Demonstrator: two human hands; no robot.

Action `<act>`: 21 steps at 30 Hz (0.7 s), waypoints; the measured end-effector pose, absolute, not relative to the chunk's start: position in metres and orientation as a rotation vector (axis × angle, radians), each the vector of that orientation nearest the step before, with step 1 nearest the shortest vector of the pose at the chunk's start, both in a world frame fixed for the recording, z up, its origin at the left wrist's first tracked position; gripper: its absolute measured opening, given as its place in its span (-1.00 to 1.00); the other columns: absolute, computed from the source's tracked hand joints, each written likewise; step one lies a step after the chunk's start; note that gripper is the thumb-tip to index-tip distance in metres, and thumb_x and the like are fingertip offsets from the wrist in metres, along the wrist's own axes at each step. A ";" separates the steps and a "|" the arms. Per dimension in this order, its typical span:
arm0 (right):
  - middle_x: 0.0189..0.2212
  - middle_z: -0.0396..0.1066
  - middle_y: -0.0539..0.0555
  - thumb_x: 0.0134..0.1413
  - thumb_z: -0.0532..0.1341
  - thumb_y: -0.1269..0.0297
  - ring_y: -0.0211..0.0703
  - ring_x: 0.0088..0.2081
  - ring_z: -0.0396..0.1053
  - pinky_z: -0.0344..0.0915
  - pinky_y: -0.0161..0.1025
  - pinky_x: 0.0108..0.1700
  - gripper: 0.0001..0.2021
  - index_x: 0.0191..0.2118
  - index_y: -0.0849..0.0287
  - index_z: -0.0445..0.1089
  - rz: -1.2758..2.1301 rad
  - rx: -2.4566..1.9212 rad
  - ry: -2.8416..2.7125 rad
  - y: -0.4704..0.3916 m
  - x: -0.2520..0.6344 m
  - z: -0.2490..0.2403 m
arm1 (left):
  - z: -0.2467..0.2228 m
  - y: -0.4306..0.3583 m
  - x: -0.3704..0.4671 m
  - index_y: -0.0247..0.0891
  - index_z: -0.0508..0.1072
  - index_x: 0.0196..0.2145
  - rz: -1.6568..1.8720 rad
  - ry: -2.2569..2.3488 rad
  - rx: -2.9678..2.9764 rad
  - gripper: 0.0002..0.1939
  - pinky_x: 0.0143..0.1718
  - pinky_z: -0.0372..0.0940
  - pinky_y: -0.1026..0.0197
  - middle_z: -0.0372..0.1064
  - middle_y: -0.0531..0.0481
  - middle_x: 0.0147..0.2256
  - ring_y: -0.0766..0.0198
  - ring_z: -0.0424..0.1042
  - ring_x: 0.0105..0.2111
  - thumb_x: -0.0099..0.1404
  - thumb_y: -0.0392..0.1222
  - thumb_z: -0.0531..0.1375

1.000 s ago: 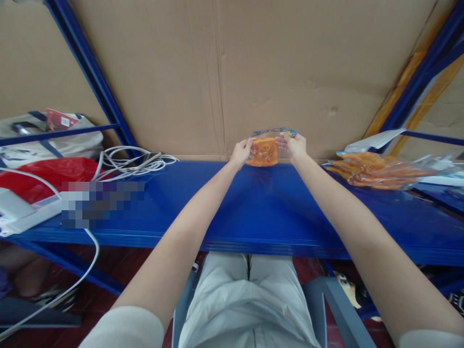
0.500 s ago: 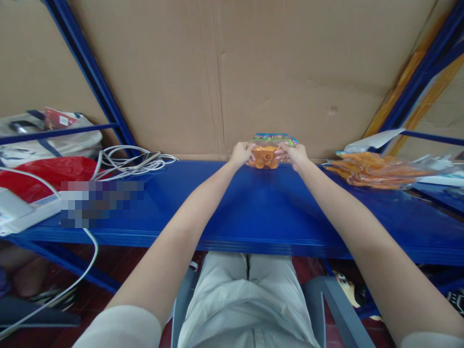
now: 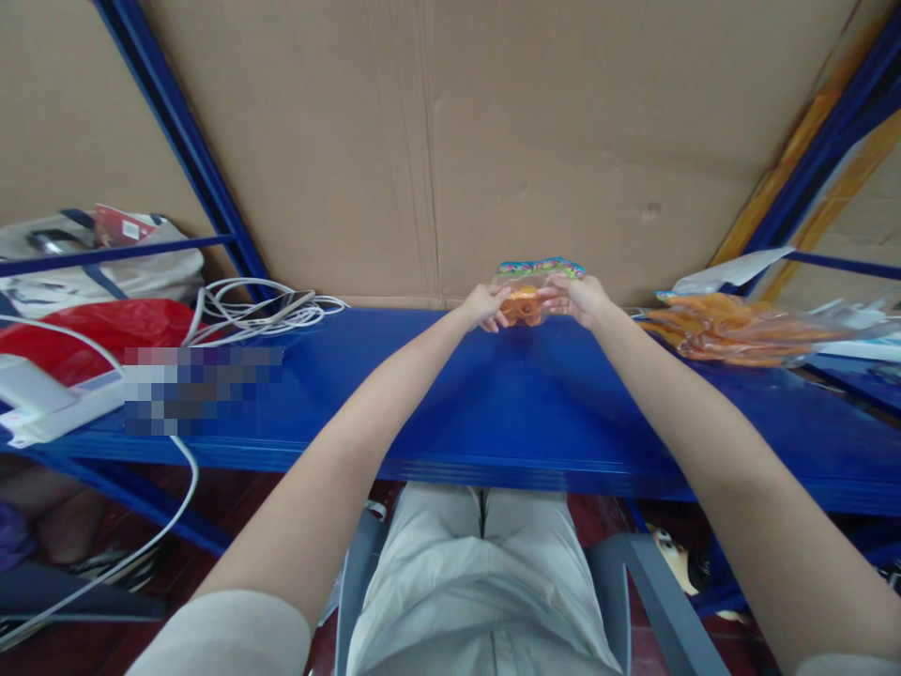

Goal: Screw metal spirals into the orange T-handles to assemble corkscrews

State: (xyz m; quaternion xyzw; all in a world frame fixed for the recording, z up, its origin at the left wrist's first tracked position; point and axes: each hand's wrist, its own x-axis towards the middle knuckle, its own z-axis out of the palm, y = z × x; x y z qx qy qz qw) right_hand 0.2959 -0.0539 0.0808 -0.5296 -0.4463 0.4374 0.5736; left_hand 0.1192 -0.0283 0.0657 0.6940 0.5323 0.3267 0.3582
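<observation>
A clear plastic packet (image 3: 525, 305) with orange contents and a blue-green patterned top edge is held at the back of the blue table (image 3: 507, 404). My left hand (image 3: 485, 307) grips its left side, the fingers curled over the orange part. On the packet's right side, my right hand (image 3: 577, 298) pinches the bag near its upper edge. The packet is close to the cardboard behind the table. Fingers cover part of its contents.
Orange pieces in clear bags (image 3: 732, 329) lie at the right. At the left are coiled white cables (image 3: 260, 314), a red bag (image 3: 133, 324), a white power strip (image 3: 63, 408) and a cloth bag (image 3: 141, 268). Cardboard (image 3: 338, 141) stands behind.
My left hand has shifted slightly right and lower on the packet. My right hand has moved slightly right, and the orange contents look bunched and turned differently.
</observation>
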 end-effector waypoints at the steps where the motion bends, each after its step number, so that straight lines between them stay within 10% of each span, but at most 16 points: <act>1: -0.53 0.54 0.06 0.38 0.12 0.46 -0.35 -0.68 0.34 0.33 -0.45 -0.60 -0.83 -0.30 0.18 0.34 1.037 -1.264 -1.061 -0.055 0.297 0.079 | 0.063 -0.027 0.120 -0.33 0.35 0.27 0.828 1.399 1.787 -0.56 -0.48 0.33 0.37 0.50 0.02 -0.57 0.36 0.42 -0.67 0.59 -0.06 0.01; 10: -0.57 0.49 -0.01 0.34 0.09 0.53 -0.33 -0.63 0.42 0.41 -0.46 -0.55 -0.84 -0.16 0.19 0.39 0.889 -1.280 -0.982 -0.050 0.288 0.072 | 0.056 -0.025 0.138 -0.43 0.49 -0.01 1.033 1.408 1.748 -0.70 -0.50 0.25 0.42 0.53 -0.04 -0.52 0.45 0.34 -0.68 0.58 -0.23 0.02; 21: -0.38 0.59 0.04 0.32 0.17 0.44 -0.23 -0.46 0.57 0.51 -0.37 -0.45 -0.83 -0.02 0.12 0.35 0.855 -1.222 -0.916 -0.045 0.290 0.076 | 0.057 -0.032 0.137 -0.29 0.45 0.21 1.074 1.158 1.729 -0.63 -0.40 0.32 0.45 0.59 -0.19 0.02 0.33 0.60 -0.20 0.57 -0.20 0.05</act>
